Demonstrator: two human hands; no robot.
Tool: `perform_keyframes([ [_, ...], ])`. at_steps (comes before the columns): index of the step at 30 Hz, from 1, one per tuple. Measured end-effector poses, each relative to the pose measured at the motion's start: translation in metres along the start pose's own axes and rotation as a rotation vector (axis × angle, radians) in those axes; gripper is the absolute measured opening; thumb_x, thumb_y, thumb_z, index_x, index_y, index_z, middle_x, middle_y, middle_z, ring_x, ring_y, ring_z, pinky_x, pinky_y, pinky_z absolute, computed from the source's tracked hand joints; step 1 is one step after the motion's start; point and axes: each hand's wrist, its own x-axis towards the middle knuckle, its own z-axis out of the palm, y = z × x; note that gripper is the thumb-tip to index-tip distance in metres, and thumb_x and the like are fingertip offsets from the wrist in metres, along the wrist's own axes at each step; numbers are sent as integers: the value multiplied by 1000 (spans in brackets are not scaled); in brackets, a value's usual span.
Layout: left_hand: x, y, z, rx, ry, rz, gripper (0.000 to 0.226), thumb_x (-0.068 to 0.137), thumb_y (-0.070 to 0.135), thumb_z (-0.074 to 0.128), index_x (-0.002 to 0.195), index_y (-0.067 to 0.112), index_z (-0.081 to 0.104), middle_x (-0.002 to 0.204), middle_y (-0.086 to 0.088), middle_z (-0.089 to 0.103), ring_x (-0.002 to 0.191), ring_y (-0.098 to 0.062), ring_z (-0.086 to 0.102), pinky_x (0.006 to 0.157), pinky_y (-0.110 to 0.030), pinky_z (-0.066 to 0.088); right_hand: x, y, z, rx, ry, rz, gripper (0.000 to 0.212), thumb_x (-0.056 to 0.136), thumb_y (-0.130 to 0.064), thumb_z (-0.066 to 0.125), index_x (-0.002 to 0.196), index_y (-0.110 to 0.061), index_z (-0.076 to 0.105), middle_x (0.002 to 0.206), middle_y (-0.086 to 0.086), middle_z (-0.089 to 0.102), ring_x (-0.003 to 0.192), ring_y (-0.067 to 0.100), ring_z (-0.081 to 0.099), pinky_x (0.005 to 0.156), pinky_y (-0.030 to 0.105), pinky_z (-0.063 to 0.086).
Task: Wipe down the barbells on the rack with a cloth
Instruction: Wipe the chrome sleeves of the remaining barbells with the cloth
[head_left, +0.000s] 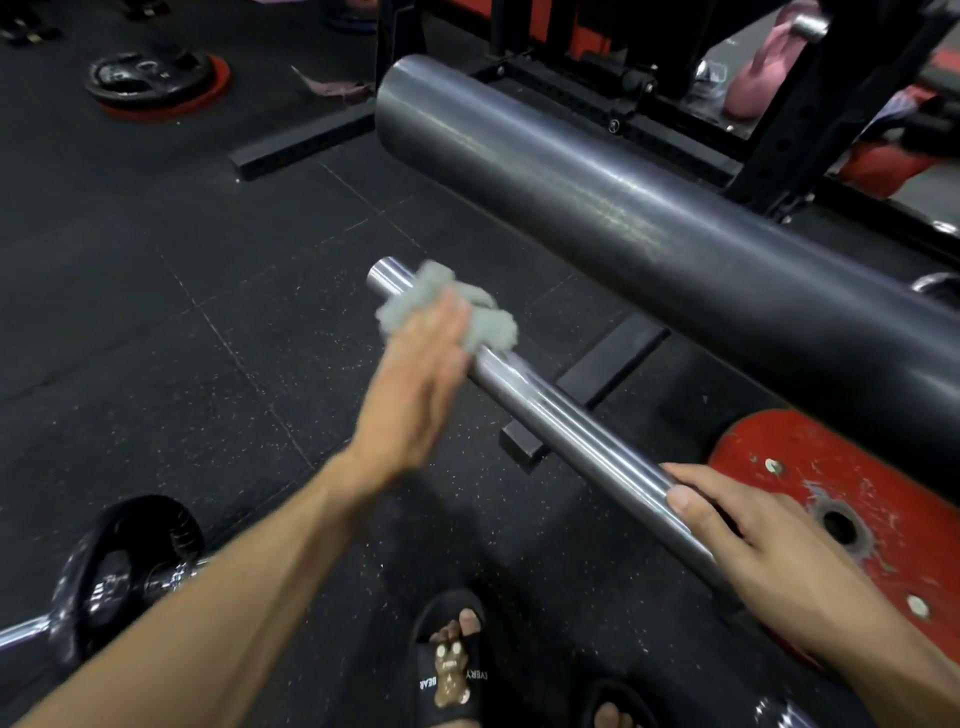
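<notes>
1. Head view: the left hand (415, 384) presses a crumpled grey cloth (457, 306) round the far end of the polished steel barbell sleeve (550, 410).
2. The right hand (769, 551) grips its near part.
3. Heavy, stiff, likely slippery; the cloth is soft.

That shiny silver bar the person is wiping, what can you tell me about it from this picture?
The silver bar is a smooth, polished metal barbell sleeve, round and mirror-bright with streaky reflections. It runs diagonally from lower right to a free, flat-cut end at upper left, held above the black rubber floor. Near that end, the left hand presses a crumpled grey cloth round it. Lower down, the right hand has its grip on it, thumb on top. A thicker, dull grey cylinder lies beyond it, apart.
</notes>
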Motion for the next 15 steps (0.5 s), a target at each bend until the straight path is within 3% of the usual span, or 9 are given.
perform_keyframes([
  [3, 39, -33, -23, 13, 164, -209, 48, 113, 26, 23, 144, -1, 49, 148, -21, 50, 132, -31, 50, 111, -45, 42, 1, 0, 0, -10, -1, 5, 36, 96, -76, 25, 119, -66, 50, 105, -22, 72, 98, 5, 67, 88, 37, 53],
  [6, 49, -31, -35, -97, 229, -278, 37, 112, 29, 29, 118, 25, 65, 123, 23, 63, 114, -1, 59, 99, -32, 46, 1, -2, 1, -39, -15, 18, 50, 94, -75, 25, 133, -57, 51, 100, -21, 73, 92, 4, 67, 82, 36, 54],
  [9, 38, -25, -41, -139, 294, -347, 25, 108, 28, 41, 110, 32, 65, 117, 33, 64, 92, 6, 61, 86, -26, 49, -1, -3, 0, -38, -6, 26, 53, 94, -79, 20, 131, -57, 51, 98, -15, 74, 91, 8, 68, 82, 38, 54],
  [11, 35, -29, -56, -167, 371, -438, 23, 105, 33, 47, 104, 45, 67, 99, 31, 65, 83, 16, 57, 87, -19, 47, -4, -5, 0, -42, -3, 22, 61, 87, -86, 15, 129, -59, 50, 98, -15, 74, 91, 9, 68, 82, 38, 55],
  [12, 36, -29, -66, -228, 418, -477, 19, 104, 35, 51, 104, 45, 68, 100, 26, 68, 90, 16, 60, 93, -22, 48, -5, -7, 1, -42, -7, 22, 63, 83, -88, 15, 127, -61, 50, 97, -15, 74, 90, 8, 68, 81, 38, 55],
  [14, 41, -22, -82, -489, 466, -481, 18, 101, 30, 60, 113, 28, 74, 113, 10, 75, 108, -6, 69, 98, -39, 55, -7, -8, 1, -40, -11, 28, 62, 81, -90, 14, 125, -63, 48, 96, -13, 74, 88, 8, 69, 80, 38, 56],
  [15, 44, -14, -85, -640, 441, -462, 19, 99, 19, 65, 115, 18, 74, 115, 3, 76, 109, -14, 70, 93, -37, 57, -7, -9, 0, -34, -11, 31, 60, 82, -90, 14, 124, -64, 47, 95, -13, 75, 86, 8, 69, 79, 38, 56],
])
